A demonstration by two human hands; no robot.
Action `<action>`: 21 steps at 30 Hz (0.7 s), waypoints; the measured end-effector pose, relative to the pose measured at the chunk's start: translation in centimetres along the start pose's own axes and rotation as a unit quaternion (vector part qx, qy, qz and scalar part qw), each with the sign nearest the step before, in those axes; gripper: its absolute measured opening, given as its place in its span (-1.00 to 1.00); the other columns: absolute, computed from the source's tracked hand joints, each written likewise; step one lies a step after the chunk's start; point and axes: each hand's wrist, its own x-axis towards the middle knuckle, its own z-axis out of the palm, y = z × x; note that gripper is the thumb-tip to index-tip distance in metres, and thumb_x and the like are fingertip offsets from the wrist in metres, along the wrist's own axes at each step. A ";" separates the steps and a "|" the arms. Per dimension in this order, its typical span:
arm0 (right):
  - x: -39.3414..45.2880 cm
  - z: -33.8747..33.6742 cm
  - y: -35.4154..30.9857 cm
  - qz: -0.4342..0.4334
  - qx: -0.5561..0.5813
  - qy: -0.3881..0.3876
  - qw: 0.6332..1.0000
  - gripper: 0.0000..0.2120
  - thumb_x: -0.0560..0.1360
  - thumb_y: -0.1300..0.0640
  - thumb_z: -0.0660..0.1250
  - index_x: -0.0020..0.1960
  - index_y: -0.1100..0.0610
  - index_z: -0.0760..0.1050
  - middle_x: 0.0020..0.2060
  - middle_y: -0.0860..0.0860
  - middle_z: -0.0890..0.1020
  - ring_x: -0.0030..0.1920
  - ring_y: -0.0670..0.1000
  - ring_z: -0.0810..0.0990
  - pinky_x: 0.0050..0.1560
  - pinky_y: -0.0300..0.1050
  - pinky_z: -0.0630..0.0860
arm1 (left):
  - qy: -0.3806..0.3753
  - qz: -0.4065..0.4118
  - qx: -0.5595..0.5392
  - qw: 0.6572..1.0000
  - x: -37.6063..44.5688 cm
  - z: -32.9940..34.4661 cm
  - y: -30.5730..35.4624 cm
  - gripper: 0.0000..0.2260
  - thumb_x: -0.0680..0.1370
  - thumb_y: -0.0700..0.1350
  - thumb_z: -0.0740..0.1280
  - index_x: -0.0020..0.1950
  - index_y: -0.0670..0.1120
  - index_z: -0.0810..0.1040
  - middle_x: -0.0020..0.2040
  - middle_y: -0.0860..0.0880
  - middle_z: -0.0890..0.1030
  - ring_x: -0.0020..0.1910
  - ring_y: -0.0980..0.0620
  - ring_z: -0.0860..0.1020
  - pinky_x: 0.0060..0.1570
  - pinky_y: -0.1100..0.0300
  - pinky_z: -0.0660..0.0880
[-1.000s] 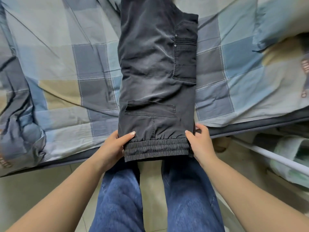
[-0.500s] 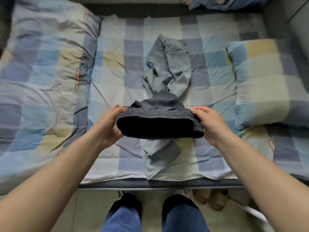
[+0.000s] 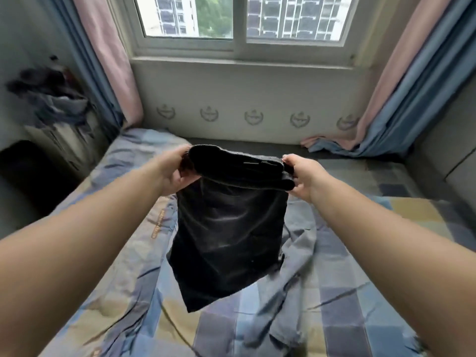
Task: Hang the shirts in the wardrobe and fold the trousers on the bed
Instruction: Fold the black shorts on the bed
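Dark trousers (image 3: 229, 228) hang in the air above the middle of the bed (image 3: 386, 292), folded over at the top and held up by both hands at the gathered upper edge. Left hand (image 3: 172, 171) grips the left end, its fingers curled over the top of the fabric with the thumb under it. Right hand (image 3: 302, 176) grips the right end, fingers and thumb pinched on the bunched cloth. Below the grip the cloth drops straight, its lower corner clear of the bedding. A checked bedsheet in blue, grey and tan covers the bed. A grey-blue garment (image 3: 291, 279) lies crumpled on the sheet, behind and to the right of the hanging trousers. Far beyond the bed are a window (image 3: 239, 19) and pink and blue curtains (image 3: 391, 99) at each side. Blurred dark clothes (image 3: 51, 99) are heaped at far left.
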 end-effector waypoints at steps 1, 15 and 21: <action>0.3 0.7 -0.8 -0.011 0.003 -0.003 1.000 -0.82 0.52 0.12 0.29 -0.25 0.10 0.48 -0.35 0.02 0.50 -0.34 -0.01 0.48 -0.29 -0.18 0.51 | 0.003 0.016 0.006 1.000 0.2 -0.1 1.1 -0.83 0.60 -0.15 0.22 -0.14 -0.10 0.54 -0.42 0.02 0.64 -0.45 0.16 0.62 -0.49 0.28 0.54; -1.7 1.8 15.8 0.081 -0.049 0.003 0.995 -0.75 0.58 0.20 0.21 -0.20 0.13 0.59 -0.43 -0.05 0.63 -0.45 -0.09 0.57 -0.49 -0.31 0.46 | 0.067 -0.102 0.068 0.990 -1.5 -10.5 -12.9 -0.83 0.58 -0.16 0.23 -0.13 -0.08 0.59 -0.31 -0.02 0.59 -0.37 0.08 0.54 -0.50 0.36 0.46; -2.8 -0.4 30.6 0.237 -0.057 0.040 0.969 -0.77 0.58 0.25 0.20 -0.17 0.18 0.59 -0.29 0.07 0.57 -0.38 -0.01 0.46 -0.41 -0.23 0.42 | 0.099 -0.241 0.045 0.964 -3.2 -15.8 -27.1 -0.78 0.59 -0.23 0.17 0.06 -0.13 0.61 -0.11 -0.08 0.65 -0.20 0.02 0.58 -0.31 0.24 0.49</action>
